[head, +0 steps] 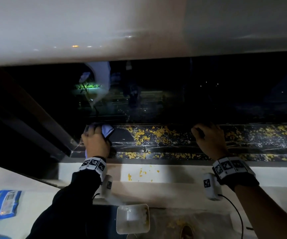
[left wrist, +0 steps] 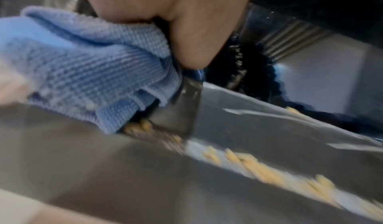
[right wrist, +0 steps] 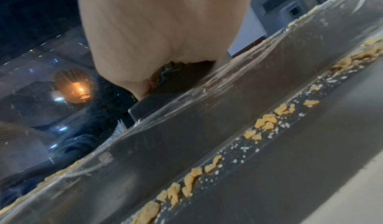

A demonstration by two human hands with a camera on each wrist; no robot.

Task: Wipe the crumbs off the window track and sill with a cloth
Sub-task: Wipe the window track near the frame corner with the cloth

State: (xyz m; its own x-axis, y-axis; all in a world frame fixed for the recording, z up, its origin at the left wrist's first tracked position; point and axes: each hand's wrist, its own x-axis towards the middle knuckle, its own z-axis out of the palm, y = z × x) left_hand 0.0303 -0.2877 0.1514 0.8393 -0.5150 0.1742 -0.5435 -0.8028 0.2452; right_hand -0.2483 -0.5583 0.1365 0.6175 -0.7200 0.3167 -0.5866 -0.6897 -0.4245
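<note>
My left hand (head: 95,138) grips a bunched light-blue cloth (head: 107,130) at the left end of the dark window track (head: 182,145) and presses it down there. In the left wrist view the cloth (left wrist: 93,63) sits under the hand (left wrist: 186,22), against a rail with yellow crumbs (left wrist: 259,167) just below it. Yellow crumbs (head: 156,133) and white specks cover the track to the right; a few lie on the white sill (head: 141,173). My right hand (head: 208,135) is further right, fingers curled over the far rail. In the right wrist view the fingertips are hidden behind the palm (right wrist: 161,30); crumbs (right wrist: 265,122) line the channel.
The dark glass pane (head: 173,94) stands right behind the track, and a sliding frame (head: 35,118) slants in at the left. Below the sill sit a white square container (head: 132,219) and a blue packet (head: 1,204). A cable (head: 237,214) hangs from my right wrist.
</note>
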